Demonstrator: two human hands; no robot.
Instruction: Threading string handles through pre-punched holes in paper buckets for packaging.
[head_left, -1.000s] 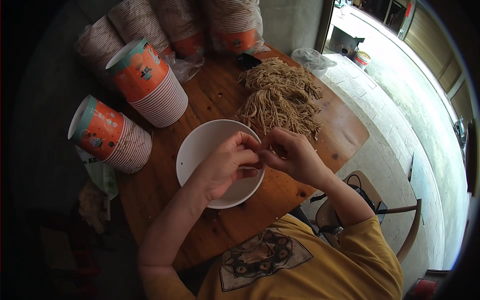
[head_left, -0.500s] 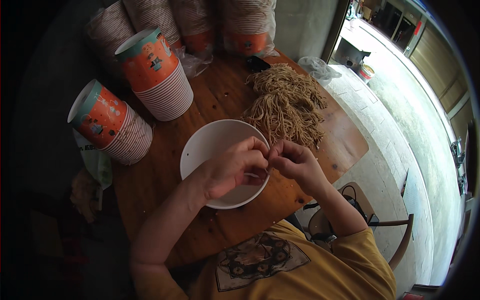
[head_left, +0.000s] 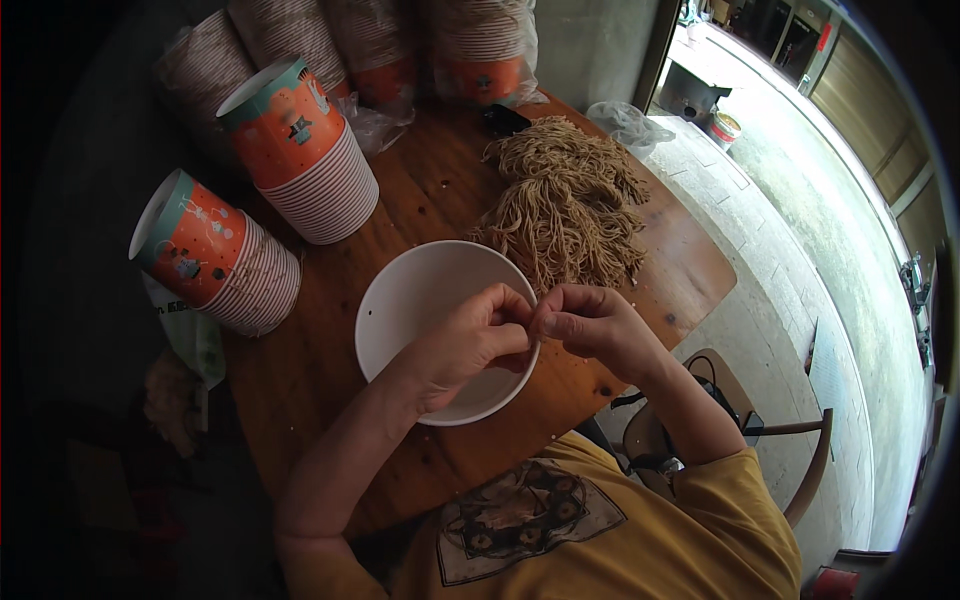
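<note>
In the head view, the left hand (head_left: 478, 342) hangs over the white bowl (head_left: 420, 295), the right hand (head_left: 598, 325) by its right rim; each grip is pinched, fingertips together, contents too small to tell. The brown strand pile (head_left: 572, 205) lies on the table (head_left: 310, 400) beyond the bowl, rightward, probably for easy reach; cup stacks (head_left: 315, 185) stand left of it, likely out of the way.

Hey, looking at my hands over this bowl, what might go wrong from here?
Your left hand and right hand meet by the right rim of the white bowl, so anything small dropped there might miss it.
Your left forearm crosses the bowl's near side and could nudge it.
The tan strands lie loose just beyond the bowl, so a sleeve or finger might snag them.
</note>
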